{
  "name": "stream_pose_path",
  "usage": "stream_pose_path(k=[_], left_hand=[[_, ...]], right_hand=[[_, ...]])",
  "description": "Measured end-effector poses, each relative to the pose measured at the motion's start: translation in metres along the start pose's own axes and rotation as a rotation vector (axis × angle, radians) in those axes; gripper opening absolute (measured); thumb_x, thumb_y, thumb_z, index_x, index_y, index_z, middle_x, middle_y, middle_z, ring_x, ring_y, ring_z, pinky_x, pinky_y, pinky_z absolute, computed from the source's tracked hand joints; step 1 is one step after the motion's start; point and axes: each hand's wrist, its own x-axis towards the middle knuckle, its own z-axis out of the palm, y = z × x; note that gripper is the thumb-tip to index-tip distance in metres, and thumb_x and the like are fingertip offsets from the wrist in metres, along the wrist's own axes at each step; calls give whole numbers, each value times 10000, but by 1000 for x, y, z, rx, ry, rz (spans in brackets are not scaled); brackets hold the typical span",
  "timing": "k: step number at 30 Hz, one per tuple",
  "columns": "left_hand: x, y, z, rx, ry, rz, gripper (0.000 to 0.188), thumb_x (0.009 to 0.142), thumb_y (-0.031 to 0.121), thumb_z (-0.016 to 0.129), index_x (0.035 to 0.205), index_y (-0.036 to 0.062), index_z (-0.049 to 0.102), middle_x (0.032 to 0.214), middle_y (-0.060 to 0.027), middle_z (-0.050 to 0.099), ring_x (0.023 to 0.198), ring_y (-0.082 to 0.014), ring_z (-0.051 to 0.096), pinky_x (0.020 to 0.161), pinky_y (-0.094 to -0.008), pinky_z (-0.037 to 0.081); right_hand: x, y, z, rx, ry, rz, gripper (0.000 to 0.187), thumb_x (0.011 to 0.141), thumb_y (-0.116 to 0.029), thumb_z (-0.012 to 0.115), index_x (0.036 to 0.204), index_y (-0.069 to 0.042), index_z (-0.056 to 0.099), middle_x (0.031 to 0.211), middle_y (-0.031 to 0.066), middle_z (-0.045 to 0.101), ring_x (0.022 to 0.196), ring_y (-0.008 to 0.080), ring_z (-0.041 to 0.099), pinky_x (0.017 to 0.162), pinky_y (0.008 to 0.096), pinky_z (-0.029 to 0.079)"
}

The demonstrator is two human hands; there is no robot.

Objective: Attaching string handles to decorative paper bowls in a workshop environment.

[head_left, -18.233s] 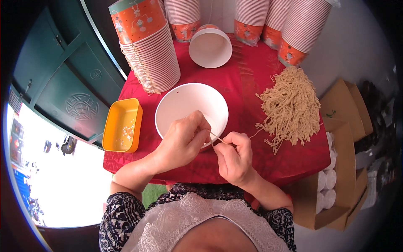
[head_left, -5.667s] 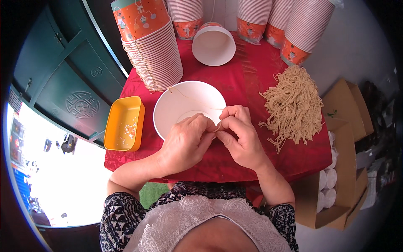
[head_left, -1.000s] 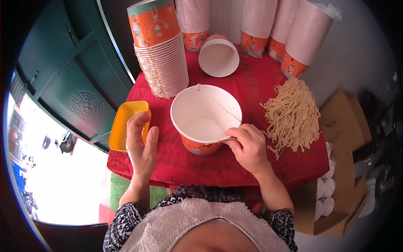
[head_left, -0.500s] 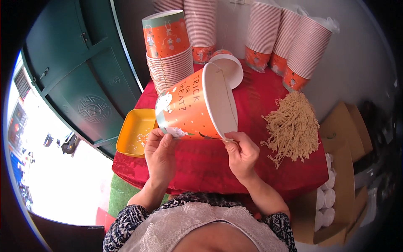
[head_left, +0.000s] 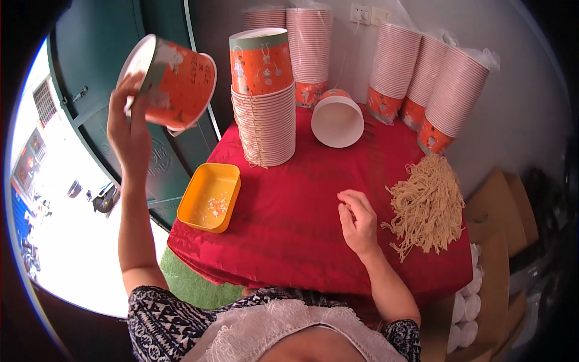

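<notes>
Left-hand grip (head_left: 128, 133), head view: clamped on the base end of an orange printed paper bucket with a green base band (head_left: 181, 84). This bucket is raised at the upper left, lying over on its side, with its base toward the left and its white-rimmed mouth toward the right, in front of a dark green panelled door (head_left: 90, 66). Right-hand grip (head_left: 360, 226): loosely curled, thumb slightly apart from the fingers, positioned above the red cloth-covered bench (head_left: 301, 217). Right of it lies a loose heap of beige cords (head_left: 427, 208). A tall stack of inverted orange paper buckets (head_left: 274, 123) stands at the rear left, beige cord loops (head_left: 258, 133) running down its side. To its right, a single white-lined orange bucket (head_left: 338, 122) rests on its side. A yellow rectangular tray (head_left: 199, 190), containing small white and orange pieces (head_left: 217, 205), sits at the left edge.
</notes>
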Motion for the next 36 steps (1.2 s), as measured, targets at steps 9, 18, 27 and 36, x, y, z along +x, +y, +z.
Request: stream_pose_path(k=[9, 18, 27, 36], left_hand=[[117, -62, 87, -239, -138, -73, 216, 952, 141, 593, 1116, 13, 653, 942, -84, 695, 892, -155, 633, 839, -300, 503], [149, -60, 157, -169, -309, 80, 220, 1009, 164, 558, 1164, 14, 601, 1033, -108, 681, 967, -189, 645, 886, -328, 503], [150, -50, 214, -237, -489, 82, 108, 980, 100, 578, 1045, 14, 578, 914, -115, 651, 886, -214, 636, 779, -361, 525], [116, -40, 243, -185, -608, 85, 140, 1013, 106, 544, 1114, 13, 570, 1028, -181, 684, 986, -303, 688, 851, -408, 568]], right_hand=[[-12, 15, -4, -66, -33, 84, 86, 913, 35, 609, 937, 59, 688, 951, 155, 691, 826, 251, 693, 703, 324, 551], [-14, 23, -4, -107, -66, 61, 68, 924, 13, 624, 933, 39, 686, 937, 150, 691, 748, 240, 693, 618, 321, 561], [-11, 19, -6, -115, -112, 70, 65, 919, 11, 626, 917, 40, 684, 892, 152, 690, 738, 246, 693, 608, 324, 559], [-11, 16, -8, -83, -139, 172, 90, 910, 38, 593, 899, 56, 681, 873, 151, 681, 736, 237, 669, 639, 317, 525]])
